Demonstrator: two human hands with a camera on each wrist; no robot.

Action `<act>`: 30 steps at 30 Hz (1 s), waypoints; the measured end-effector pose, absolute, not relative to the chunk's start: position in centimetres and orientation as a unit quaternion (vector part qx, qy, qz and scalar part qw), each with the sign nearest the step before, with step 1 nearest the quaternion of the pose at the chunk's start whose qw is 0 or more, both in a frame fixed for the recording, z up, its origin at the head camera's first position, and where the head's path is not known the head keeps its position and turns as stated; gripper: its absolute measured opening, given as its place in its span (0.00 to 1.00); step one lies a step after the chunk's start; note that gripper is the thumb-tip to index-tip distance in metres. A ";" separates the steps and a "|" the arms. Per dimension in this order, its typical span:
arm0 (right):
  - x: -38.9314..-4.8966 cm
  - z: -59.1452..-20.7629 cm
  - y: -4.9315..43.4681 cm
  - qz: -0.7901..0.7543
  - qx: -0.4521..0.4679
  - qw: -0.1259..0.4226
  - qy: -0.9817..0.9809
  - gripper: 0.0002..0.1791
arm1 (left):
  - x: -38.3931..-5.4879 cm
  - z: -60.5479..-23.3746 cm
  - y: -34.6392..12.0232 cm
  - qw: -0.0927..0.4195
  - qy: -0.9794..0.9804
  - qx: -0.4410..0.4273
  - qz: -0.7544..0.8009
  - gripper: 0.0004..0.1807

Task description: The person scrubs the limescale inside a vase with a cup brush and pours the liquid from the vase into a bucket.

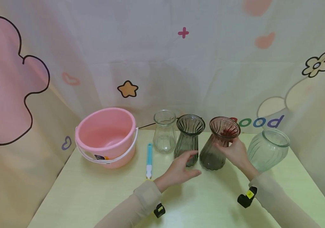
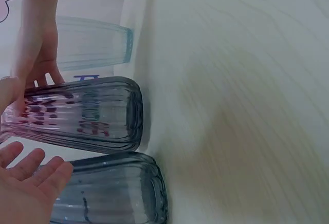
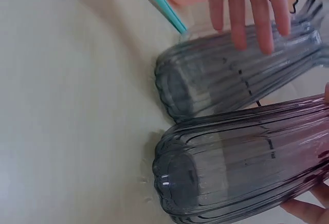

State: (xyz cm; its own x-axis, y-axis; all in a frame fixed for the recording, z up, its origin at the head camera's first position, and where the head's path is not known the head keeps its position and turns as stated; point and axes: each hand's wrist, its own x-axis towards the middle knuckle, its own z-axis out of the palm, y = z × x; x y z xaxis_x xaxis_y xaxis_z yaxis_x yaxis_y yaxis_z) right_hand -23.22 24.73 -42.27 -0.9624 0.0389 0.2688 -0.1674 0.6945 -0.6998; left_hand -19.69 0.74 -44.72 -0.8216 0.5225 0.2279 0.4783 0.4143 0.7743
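My right hand (image 1: 235, 154) holds a ribbed glass vase (image 1: 212, 156) around its narrow neck, thumb on the near left side. This vase is reddish at the flared rim and smoky grey below, and it tilts a little to the right. Beside it on the left stands a grey ribbed vase (image 1: 186, 147) with a wide fluted mouth. My left hand (image 1: 179, 171) hovers in front of the grey vase, thumb and fingers spread apart. In the left wrist view the left fingers (image 2: 49, 175) are relaxed, overlapping the grey vase (image 2: 113, 196).
A clear glass vase (image 1: 164, 139) stands left of the grey one. To the right is a rounded pale green glass vase (image 1: 265, 152), behind my right wrist. A pink bucket (image 1: 105, 158) with a white handle and a blue-and-white stick-shaped tool (image 1: 149, 158) are on the left.
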 end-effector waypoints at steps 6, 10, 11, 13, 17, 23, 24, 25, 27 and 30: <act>-19.7 -41.9 24.8 0.397 0.075 0.115 -0.907 0.37 | -19.3 -44.4 2.0 0.025 0.859 0.303 0.412 0.43; -17.9 -41.6 24.2 0.400 0.093 0.106 -0.906 0.36 | -19.0 -44.1 2.6 0.027 0.865 0.301 0.400 0.46; -17.5 -41.5 24.0 0.400 0.099 0.104 -0.905 0.35 | -19.0 -44.0 2.7 0.028 0.866 0.301 0.398 0.47; -16.8 -41.4 23.4 0.403 0.110 0.100 -0.903 0.35 | -18.8 -43.9 2.8 0.027 0.865 0.302 0.398 0.47; -16.2 -41.4 22.1 0.411 0.138 0.100 -0.896 0.34 | -18.4 -43.6 2.6 0.015 0.861 0.308 0.404 0.44; -16.1 -41.8 19.6 0.431 0.178 0.098 -0.879 0.34 | -17.9 -43.2 0.6 0.001 0.858 0.302 0.415 0.39; -16.1 -42.0 19.1 0.433 0.182 0.097 -0.878 0.33 | -17.9 -43.2 0.1 0.005 0.857 0.301 0.418 0.39; -16.2 -42.1 18.6 0.437 0.187 0.096 -0.875 0.33 | -17.8 -43.2 -0.5 0.008 0.858 0.298 0.419 0.39; -16.2 -42.3 17.6 0.442 0.196 0.091 -0.871 0.33 | -17.7 -43.2 -1.5 0.011 0.858 0.293 0.421 0.40; -16.4 -42.5 16.2 0.449 0.210 0.086 -0.864 0.32 | -17.6 -43.1 -2.9 0.014 0.861 0.282 0.422 0.40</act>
